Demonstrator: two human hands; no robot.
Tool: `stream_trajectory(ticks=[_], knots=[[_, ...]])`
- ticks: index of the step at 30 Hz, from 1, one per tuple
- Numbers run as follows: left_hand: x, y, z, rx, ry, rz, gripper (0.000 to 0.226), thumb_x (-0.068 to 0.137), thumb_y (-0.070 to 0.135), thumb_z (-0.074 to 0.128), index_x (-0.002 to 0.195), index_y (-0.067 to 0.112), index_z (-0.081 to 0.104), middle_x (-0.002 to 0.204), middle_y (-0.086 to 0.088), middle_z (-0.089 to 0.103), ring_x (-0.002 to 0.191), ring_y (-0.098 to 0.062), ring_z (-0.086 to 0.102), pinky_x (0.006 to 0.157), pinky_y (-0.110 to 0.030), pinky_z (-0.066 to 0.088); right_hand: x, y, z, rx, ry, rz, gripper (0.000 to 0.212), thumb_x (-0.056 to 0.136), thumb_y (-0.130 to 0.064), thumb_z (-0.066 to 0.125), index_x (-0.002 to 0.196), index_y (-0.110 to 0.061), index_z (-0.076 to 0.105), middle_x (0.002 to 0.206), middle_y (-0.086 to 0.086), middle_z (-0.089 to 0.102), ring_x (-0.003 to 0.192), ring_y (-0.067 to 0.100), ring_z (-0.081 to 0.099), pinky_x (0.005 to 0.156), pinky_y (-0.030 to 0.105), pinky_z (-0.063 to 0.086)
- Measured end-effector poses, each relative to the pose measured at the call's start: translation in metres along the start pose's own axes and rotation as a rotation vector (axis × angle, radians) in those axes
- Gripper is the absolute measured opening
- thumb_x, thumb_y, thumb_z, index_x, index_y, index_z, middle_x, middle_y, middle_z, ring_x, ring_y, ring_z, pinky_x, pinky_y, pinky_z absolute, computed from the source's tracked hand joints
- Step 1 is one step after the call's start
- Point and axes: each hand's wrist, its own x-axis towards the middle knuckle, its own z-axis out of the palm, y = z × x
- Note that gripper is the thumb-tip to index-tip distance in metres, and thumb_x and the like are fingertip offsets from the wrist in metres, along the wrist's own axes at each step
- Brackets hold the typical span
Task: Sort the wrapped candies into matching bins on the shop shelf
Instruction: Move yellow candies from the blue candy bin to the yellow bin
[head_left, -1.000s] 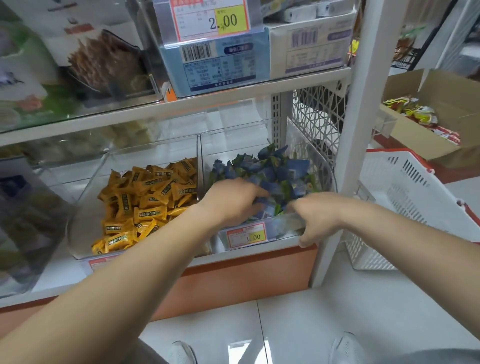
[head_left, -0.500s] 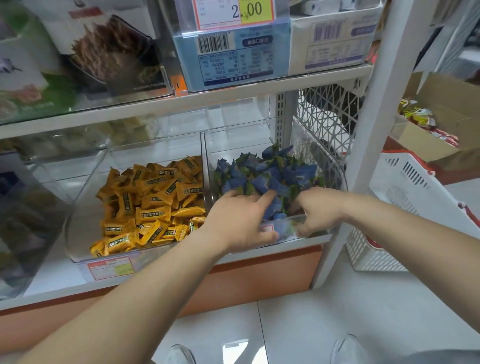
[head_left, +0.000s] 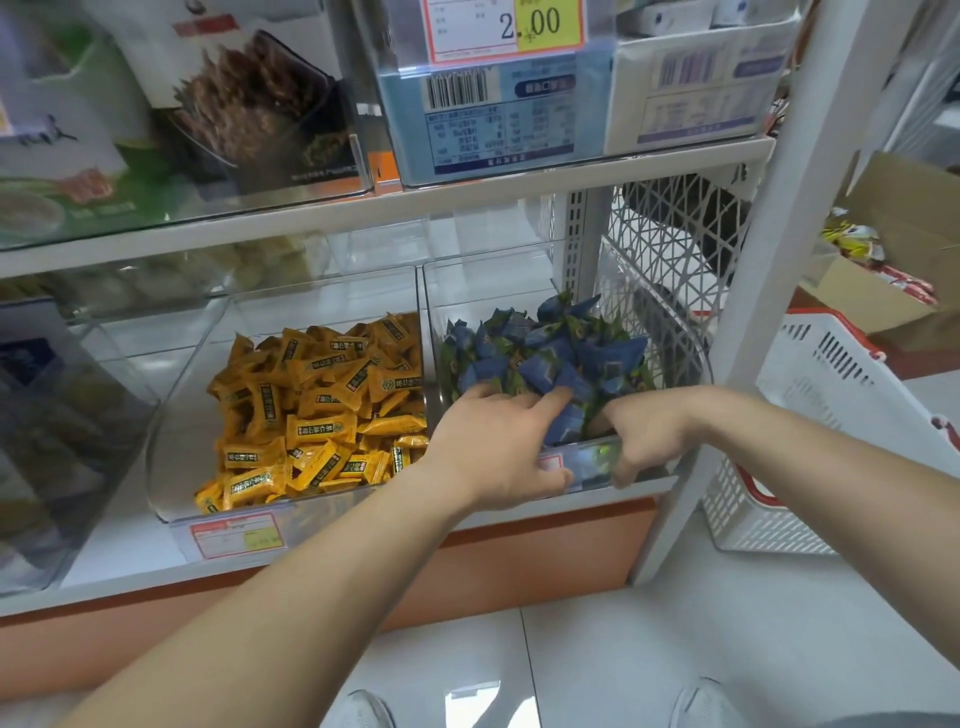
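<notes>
Blue candies (head_left: 545, 358) are heaped just beyond both hands; left hand (head_left: 498, 447) lies spread, right hand (head_left: 647, 441) curled, contents indiscernible.

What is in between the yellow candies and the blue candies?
In the head view, only the clear walls of the two bins stand between the yellow candies and blue candies.

A price tag (head_left: 506, 26) on the clear bin on the upper shelf, above both grips, reads "2.00" across its white and yellow halves. The pale blue box (head_left: 488, 114) behind it carries a barcode and a printed table too blurred to read. The yellow candies (head_left: 317, 410), left of the left grip, bear dark labels with illegible characters. The price tag (head_left: 238, 535) below them is unreadable.
</notes>
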Motion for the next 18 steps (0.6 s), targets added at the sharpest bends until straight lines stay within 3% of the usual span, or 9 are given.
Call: stream_trajectory(ticks=[5, 8, 11, 13, 18], knots=[[0.002, 0.002, -0.002, -0.047, -0.037, -0.044, 0.083, 0.076, 0.067, 0.052, 0.147, 0.029, 0.032, 0.119, 0.005, 0.066, 0.107, -0.022, 0.063, 0.108, -0.039, 0.034, -0.009, 0.004, 0.006, -0.052, 0.209, -0.085, 0.029, 0.076, -0.038, 0.074, 0.092, -0.022, 0.056, 0.079, -0.004, 0.059, 0.066, 0.014, 0.053, 0.059, 0.031, 0.041], [0.005, 0.001, -0.006, -0.068, -0.096, -0.054, 0.082, 0.075, 0.068, 0.052, 0.147, 0.035, 0.031, 0.125, 0.006, 0.064, 0.113, -0.022, 0.061, 0.110, -0.040, 0.032, -0.026, 0.011, 0.000, 0.064, 0.280, -0.161, 0.028, 0.075, -0.040, 0.077, 0.089, -0.030, 0.056, 0.077, -0.009, 0.058, 0.061, 0.005, 0.049, 0.053, 0.022, 0.038], [0.009, 0.000, -0.010, -0.099, -0.217, -0.011, 0.081, 0.081, 0.066, 0.052, 0.152, 0.040, 0.022, 0.137, 0.004, 0.058, 0.122, -0.024, 0.055, 0.110, -0.044, 0.030, -0.044, 0.017, -0.007, 0.188, 0.264, -0.207, 0.030, 0.076, -0.040, 0.079, 0.100, -0.035, 0.061, 0.093, -0.010, 0.063, 0.079, 0.006, 0.059, 0.073, 0.028, 0.051], [0.014, 0.001, -0.014, -0.160, -0.291, 0.007, 0.080, 0.084, 0.065, 0.053, 0.153, 0.041, 0.019, 0.144, 0.004, 0.053, 0.128, -0.023, 0.051, 0.109, -0.044, 0.030, -0.051, 0.020, -0.009, 0.216, 0.255, -0.227, 0.031, 0.082, -0.034, 0.077, 0.110, -0.033, 0.064, 0.104, -0.011, 0.065, 0.093, 0.010, 0.063, 0.085, 0.034, 0.052], [0.022, -0.006, -0.022, -0.446, -0.349, -0.051, 0.070, 0.087, 0.060, 0.060, 0.149, 0.037, 0.036, 0.144, 0.004, 0.054, 0.127, -0.016, 0.054, 0.104, -0.034, 0.045, -0.052, 0.028, -0.010, 0.416, 0.404, -0.283, 0.005, 0.095, -0.029, 0.066, 0.100, -0.031, 0.067, 0.094, -0.009, 0.071, 0.086, 0.009, 0.066, 0.080, 0.030, 0.054]])
